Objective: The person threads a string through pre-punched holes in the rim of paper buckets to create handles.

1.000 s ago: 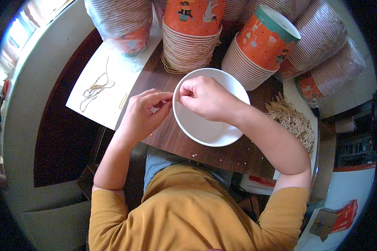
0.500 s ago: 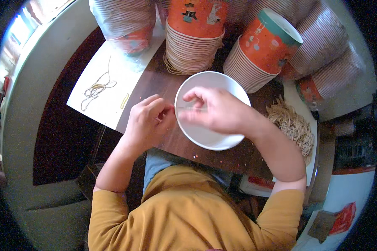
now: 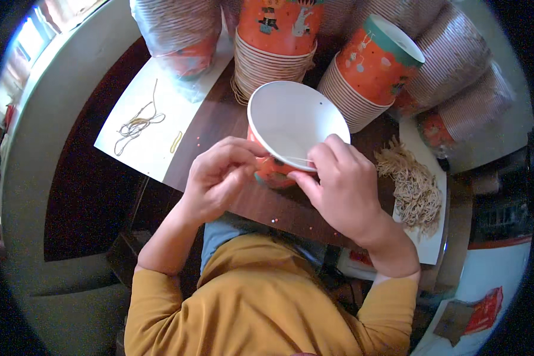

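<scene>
A white-lined orange paper bucket stands before me on the table, its mouth tilted toward me. One small dark hole shows in its far inner wall. My right hand pinches the near right of the rim, thumb outside and fingertips at the edge. My left hand is beside the near left of the rim, fingers curled in a pinch. A thin pale string runs along the near rim between both hands; its ends are hidden by my fingers.
Behind the bucket rise stacks of orange buckets, another stack and plastic-wrapped stacks. A heap of beige cords lies right, on a white sheet. Loose cords lie on a white board at left.
The bucket has tipped toward me, showing its orange outside. My right hand has moved from over its mouth to the near right rim. My left hand has shifted slightly right, against the rim.
</scene>
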`<state>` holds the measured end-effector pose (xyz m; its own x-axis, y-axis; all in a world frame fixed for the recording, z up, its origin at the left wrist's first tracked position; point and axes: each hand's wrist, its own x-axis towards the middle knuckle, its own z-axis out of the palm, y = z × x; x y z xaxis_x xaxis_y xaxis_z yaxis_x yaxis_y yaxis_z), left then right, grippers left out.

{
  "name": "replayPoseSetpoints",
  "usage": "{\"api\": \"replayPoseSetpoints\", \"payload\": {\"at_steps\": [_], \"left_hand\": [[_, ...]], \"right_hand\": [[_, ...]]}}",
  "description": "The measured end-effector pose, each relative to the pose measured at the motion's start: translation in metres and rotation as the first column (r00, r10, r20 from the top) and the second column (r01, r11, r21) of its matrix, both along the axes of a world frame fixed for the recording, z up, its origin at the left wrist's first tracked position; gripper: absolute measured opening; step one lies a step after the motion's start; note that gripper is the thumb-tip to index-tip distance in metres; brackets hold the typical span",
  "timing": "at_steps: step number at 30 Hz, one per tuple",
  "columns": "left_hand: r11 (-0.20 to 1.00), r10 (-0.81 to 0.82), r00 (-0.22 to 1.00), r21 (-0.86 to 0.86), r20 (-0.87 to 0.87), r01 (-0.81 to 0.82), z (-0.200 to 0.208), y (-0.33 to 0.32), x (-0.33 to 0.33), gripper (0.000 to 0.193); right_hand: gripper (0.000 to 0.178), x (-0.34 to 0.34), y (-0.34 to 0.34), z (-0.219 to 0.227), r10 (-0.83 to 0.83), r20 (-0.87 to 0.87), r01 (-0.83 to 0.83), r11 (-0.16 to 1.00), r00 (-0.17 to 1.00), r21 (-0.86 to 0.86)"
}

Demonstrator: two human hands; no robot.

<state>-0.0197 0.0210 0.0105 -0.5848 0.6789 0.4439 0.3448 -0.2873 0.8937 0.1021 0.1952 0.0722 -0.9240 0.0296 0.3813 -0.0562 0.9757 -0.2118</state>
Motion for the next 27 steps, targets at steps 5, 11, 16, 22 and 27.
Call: {"api": "replayPoseSetpoints", "payload": {"at_steps": [5,11,16,22,27], "left_hand": [[0.955,-0.265,0.921,0.207,0.284,0.211,-0.005,0.01,0.006,0.01],[0.973,-0.204,0.948,0.159,0.245,0.169,-0.002,0.02,0.015,0.012],[0.999,-0.001,0.996,-0.05,0.094,0.005,-0.009,0.025,0.01,0.015],[0.998,0.065,0.997,-0.021,0.049,-0.064,-0.014,0.027,0.022,0.013],[0.997,0.04,0.991,0.072,-0.13,-0.031,-0.025,0.016,0.024,0.013]], "right_hand": [[0.034,0.003,-0.005,-0.018,-0.084,-0.131,0.098,0.99,0.988,0.106],[0.028,0.008,0.001,-0.028,-0.048,-0.091,0.056,0.994,0.995,0.094],[0.033,0.024,-0.007,-0.005,-0.091,-0.042,0.087,0.993,0.995,-0.081],[0.023,0.034,-0.04,-0.023,0.107,-0.313,-0.178,0.962,0.944,-0.207],[0.029,0.034,-0.061,-0.06,0.23,-0.33,-0.303,0.934,0.915,-0.189]]}}
